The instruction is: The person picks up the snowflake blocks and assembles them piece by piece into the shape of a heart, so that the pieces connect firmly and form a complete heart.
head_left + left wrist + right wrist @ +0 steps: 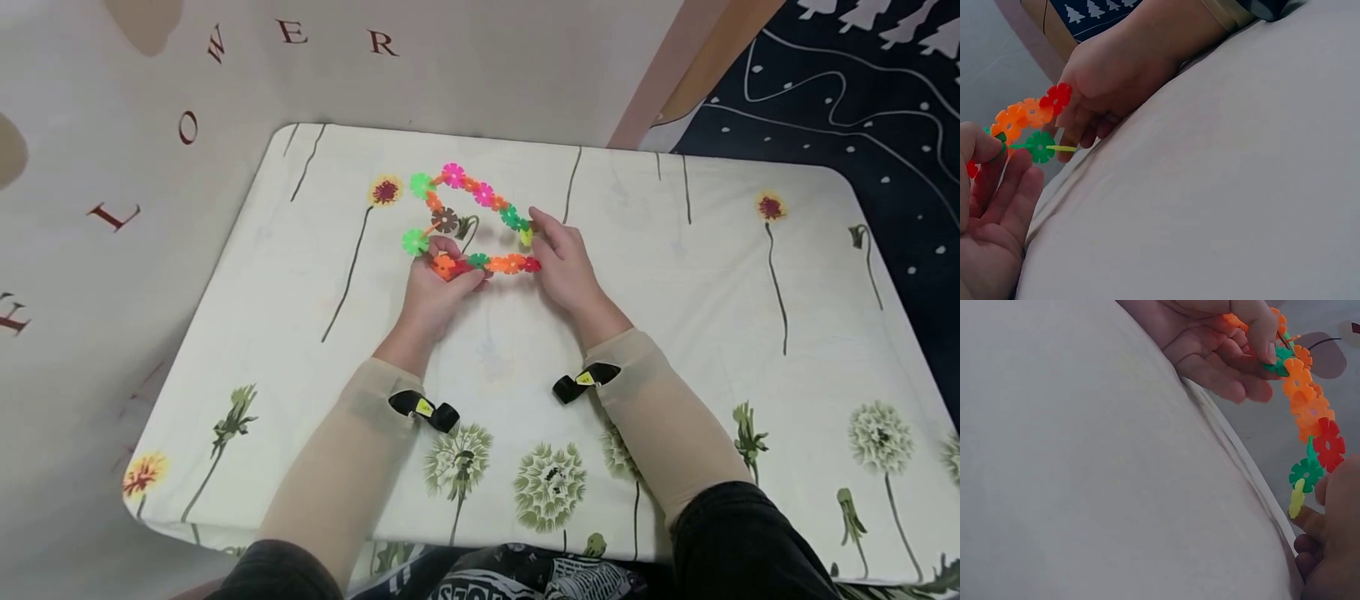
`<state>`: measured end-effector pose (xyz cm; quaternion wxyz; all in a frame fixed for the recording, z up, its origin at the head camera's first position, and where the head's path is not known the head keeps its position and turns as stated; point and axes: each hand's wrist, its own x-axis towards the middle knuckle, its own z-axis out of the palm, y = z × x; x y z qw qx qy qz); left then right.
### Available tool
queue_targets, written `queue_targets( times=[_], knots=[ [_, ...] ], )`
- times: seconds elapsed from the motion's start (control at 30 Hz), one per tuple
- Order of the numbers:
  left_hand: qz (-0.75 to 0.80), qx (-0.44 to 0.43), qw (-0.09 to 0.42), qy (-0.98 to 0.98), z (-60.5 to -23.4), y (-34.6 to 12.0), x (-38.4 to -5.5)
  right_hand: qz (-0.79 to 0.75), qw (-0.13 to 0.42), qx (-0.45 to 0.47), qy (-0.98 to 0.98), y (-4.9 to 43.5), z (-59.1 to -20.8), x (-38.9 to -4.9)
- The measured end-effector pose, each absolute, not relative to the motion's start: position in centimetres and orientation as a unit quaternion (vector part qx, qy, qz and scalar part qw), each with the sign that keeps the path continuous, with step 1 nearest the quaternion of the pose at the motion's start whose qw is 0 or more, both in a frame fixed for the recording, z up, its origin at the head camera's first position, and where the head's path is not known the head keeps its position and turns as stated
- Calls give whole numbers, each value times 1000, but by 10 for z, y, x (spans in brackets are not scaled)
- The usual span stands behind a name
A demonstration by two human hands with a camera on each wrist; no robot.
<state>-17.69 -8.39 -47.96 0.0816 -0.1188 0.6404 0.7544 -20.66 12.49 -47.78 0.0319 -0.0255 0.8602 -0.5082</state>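
Note:
A chain of interlocking plastic snowflake discs (483, 196), in orange, pink, green, red, yellow and brown, is bent into a loop above the table. My left hand (437, 293) pinches its near side, the thumb over a green disc (1280, 361). On the right, my right hand (567, 265) holds the chain where its two ends come close together, a red disc (1329, 445) and a yellow disc (1297, 499). A fingertip sits at the yellow disc in the right wrist view. The red disc's outer edge is right by that hand, partly hidden from the head view.
A white cloth with printed flowers covers the table (487, 358). Behind it stands a pale wall (480, 83) with printed letters. A dark patterned fabric (840, 108) lies beyond the right edge. Black straps (423, 408) with small cameras are on both wrists.

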Motion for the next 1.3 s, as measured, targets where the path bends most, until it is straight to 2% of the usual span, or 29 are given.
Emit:
queue_targets(
  times=[0.23, 0.63, 0.9, 1.3],
  knots=[
    [713, -126, 65, 687, -481, -89, -179, -528, 47, -39, 847, 125, -477, -206],
    [810, -141, 27, 569, -482, -90, -183, -597, 72, -28, 798, 126, -479, -203],
    [823, -155, 26, 547, -484, -93, -187, -689, 93, -10, 718, 132, -481, -206],
    [822, -154, 16, 548, -485, -93, -188, -714, 89, -41, 693, 138, -480, -204]
  ],
)
